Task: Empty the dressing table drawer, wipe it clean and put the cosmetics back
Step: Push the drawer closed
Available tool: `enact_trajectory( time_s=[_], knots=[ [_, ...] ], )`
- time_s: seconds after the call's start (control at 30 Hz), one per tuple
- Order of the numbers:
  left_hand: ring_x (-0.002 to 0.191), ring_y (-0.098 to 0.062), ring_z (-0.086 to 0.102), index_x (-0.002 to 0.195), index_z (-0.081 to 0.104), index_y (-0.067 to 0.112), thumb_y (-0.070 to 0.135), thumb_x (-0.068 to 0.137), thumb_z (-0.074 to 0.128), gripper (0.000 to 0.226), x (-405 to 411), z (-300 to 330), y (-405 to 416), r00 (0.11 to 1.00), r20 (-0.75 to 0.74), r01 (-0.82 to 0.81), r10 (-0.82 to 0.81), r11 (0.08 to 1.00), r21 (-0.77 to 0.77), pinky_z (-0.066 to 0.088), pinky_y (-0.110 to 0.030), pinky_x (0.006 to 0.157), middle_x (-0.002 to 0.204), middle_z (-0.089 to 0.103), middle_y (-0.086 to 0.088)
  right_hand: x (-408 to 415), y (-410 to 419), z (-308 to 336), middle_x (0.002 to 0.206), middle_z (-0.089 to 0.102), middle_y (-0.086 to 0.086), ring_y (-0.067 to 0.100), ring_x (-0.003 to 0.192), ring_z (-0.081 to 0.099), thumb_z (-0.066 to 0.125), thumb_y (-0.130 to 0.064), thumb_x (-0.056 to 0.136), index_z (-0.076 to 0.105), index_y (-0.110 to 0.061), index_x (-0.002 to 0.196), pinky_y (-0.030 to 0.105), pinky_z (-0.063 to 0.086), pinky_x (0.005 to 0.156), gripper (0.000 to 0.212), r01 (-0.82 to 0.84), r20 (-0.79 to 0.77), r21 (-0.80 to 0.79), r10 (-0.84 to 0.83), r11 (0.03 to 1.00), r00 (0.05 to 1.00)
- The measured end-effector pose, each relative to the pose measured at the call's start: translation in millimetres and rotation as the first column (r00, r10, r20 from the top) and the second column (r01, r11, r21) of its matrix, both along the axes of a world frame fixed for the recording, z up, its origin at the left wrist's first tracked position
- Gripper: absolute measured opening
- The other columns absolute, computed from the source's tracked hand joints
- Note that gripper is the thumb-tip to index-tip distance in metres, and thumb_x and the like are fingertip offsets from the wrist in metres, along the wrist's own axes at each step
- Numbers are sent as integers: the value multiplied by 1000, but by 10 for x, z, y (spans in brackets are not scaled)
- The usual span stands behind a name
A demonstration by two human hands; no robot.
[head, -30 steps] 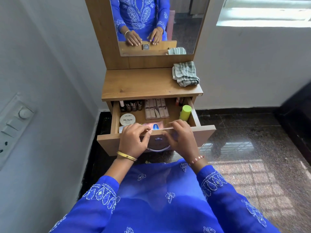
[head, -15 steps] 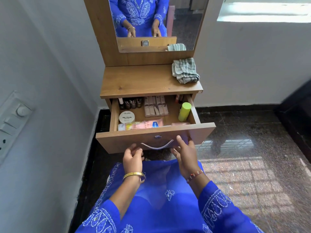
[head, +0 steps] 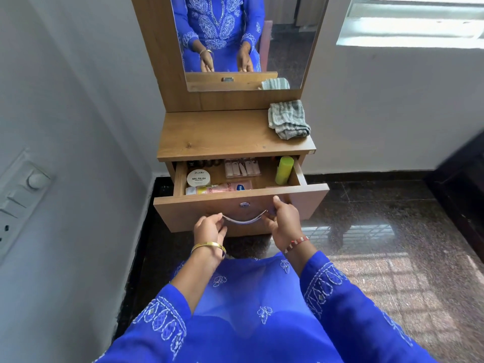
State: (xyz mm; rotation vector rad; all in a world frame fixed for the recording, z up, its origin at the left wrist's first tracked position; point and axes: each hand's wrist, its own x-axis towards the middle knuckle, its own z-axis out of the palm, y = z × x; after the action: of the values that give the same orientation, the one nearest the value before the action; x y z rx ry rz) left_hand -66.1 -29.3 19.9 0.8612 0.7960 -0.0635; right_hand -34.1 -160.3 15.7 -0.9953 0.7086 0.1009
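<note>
Head view: left hand [head: 209, 231] and right hand [head: 284, 221] grip curved metal handle [head: 243, 220] on wooden drawer [head: 310, 201].

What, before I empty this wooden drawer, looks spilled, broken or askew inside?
Nothing spilled or broken in the open wooden drawer. Only the yellow-green cylindrical bottle appears to lean against the right wall, and the pink tube lies flat along the front.
</note>
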Motion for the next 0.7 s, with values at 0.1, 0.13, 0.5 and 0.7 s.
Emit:
enact_trajectory(
  time_s=[0.1, 0.13, 0.5, 0.7],
  knots=[
    [115, -27, 51, 78, 45, 8, -7, 89, 39, 20, 171, 20, 48, 1000, -2, 1, -1, 1000, -29, 31, -43, 111, 83, 52, -6, 150, 6, 10, 128, 54, 11, 22, 115, 54, 47, -10, 96, 44, -3, 130, 40, 47, 97, 35, -11, -6, -11, 11, 1000, 1000],
    [120, -28, 50, 79, 46, 7, -7, 89, 39, 20, 227, 26, 59, 1000, 1, 4, -4, 999, -33, 31, -42, 111, 84, 52, -6, 192, 11, 15, 123, 55, 11, 20, 110, 56, 47, -9, 96, 44, -3, 130, 38, 48, 94, 35, -19, -2, -23, 19, 1000, 1000],
    [125, -29, 47, 78, 48, 5, -6, 90, 37, 20, 724, 62, 141, 1000, 26, 12, -10, 997, -77, 31, -42, 110, 84, 52, -7, 628, 107, 35, 119, 50, 9, 18, 105, 48, 48, -7, 94, 36, -9, 135, 28, 44, 78, 43, -125, 5, -153, 128, 980, 992],
    [89, -21, 55, 77, 47, 6, -6, 90, 35, 22, 956, 25, 191, 998, 46, 37, -33, 996, -86, 31, -42, 109, 81, 52, -6, 902, 100, 36, 113, 45, 10, 19, 97, 46, 47, 1, 91, 39, -8, 126, 34, 40, 79, 37, -132, -1, -80, 132, 988, 991]
  ],
)
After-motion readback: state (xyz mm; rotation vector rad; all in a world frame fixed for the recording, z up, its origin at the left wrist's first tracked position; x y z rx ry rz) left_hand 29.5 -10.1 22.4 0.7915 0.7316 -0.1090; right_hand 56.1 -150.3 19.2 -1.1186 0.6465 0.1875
